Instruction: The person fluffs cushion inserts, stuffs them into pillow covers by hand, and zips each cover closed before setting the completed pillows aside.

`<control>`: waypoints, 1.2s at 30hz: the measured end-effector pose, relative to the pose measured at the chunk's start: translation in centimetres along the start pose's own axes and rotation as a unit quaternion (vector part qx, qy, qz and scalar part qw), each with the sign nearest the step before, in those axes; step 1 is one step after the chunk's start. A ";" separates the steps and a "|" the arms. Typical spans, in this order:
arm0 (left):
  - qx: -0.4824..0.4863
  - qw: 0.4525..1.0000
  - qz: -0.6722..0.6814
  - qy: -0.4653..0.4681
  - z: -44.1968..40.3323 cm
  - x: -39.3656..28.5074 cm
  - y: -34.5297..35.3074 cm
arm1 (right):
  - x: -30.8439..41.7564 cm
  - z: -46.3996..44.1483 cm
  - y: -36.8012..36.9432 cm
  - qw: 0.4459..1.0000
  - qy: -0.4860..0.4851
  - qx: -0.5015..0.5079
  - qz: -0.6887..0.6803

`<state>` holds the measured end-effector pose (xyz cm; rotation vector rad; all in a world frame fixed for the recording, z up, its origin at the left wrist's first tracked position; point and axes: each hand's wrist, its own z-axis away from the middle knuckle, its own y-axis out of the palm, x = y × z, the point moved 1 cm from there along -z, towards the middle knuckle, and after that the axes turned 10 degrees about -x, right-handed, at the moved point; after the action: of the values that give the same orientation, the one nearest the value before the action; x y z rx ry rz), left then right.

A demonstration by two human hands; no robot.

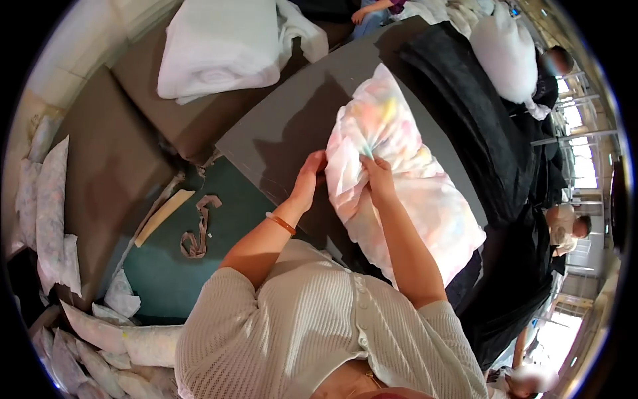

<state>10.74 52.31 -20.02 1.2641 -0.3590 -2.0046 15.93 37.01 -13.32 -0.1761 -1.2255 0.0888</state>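
A stuffed pillow (425, 206) in pale fabric with pink, yellow and green pastel patches lies on a grey padded surface (286, 126) in front of me. My right hand (379, 178) is closed on a gathered fold of its fabric, with the thumb and fingers pinched together near the middle. At the pillow's left edge is my left hand (308, 181), its fingers curled against the side and their tips partly hidden. An orange bracelet (280, 223) circles my left wrist.
Folded white batting (222, 50) lies at upper left. Black fabric (465, 113) is heaped on the right, near a stuffed white bag (505, 60). Several pastel pillows (53, 213) are piled at far left. A fabric strip (197, 229) lies on the green surface (159, 279). Other people are at right.
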 end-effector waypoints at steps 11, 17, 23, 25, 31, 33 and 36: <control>0.425 0.901 0.070 0.053 -5.1 7.8 -1.3 | -1.7 2.8 0.1 0.882 0.213 0.282 -0.312; 0.076 0.973 0.147 -0.164 -1.0 2.5 -0.8 | -1.5 2.2 -0.8 0.911 0.175 0.302 -0.219; 0.161 0.980 0.115 0.027 -1.2 2.7 -6.6 | -0.6 4.9 1.9 0.922 0.167 0.279 -0.209; 0.198 0.904 0.372 -0.065 2.5 -1.2 -5.5 | 2.9 7.2 1.8 0.949 0.157 0.248 -0.119; 0.155 0.973 0.103 -0.138 3.8 -8.5 -7.1 | 1.0 8.3 -1.5 0.891 -0.298 0.271 0.212; 0.173 0.934 -0.314 0.008 2.6 -9.1 -7.4 | 0.2 8.4 -1.5 0.870 -0.324 0.277 0.245; -0.018 0.768 -0.624 0.139 1.8 -12.1 -6.2 | 1.3 9.8 -2.5 0.874 -0.334 0.255 0.243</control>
<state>9.57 64.91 -14.74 2.0144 0.9398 -2.7044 7.05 35.65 -8.42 0.0232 -1.7737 0.9755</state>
